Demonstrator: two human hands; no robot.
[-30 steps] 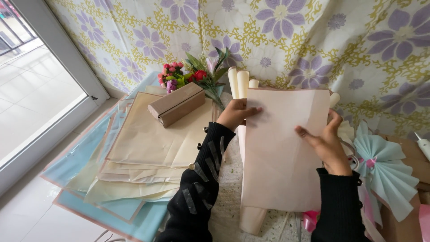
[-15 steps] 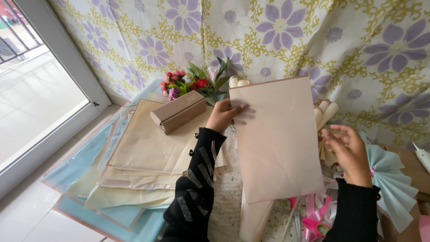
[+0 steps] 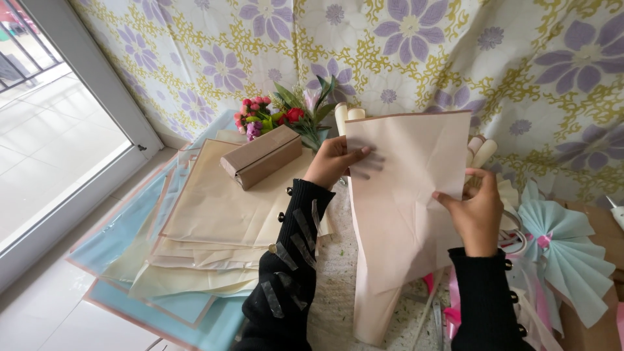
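Left hand [image 3: 333, 161] is pinching the upright pink sheet's [image 3: 403, 214] upper-left edge, while right hand [image 3: 474, 211] is pinching its right edge, lower down.

Box [image 3: 261, 156] on paper stack [image 3: 214, 221]; flowers [image 3: 286, 114] behind box; held sheet [image 3: 403, 195] right of stack; pleated fan [image 3: 572, 253] far right.

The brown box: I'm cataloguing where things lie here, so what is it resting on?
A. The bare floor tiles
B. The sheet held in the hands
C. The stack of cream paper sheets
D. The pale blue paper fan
C: the brown box lies on top of the stack of cream paper sheets, just in front of the small flower bunch and apart from both hands.
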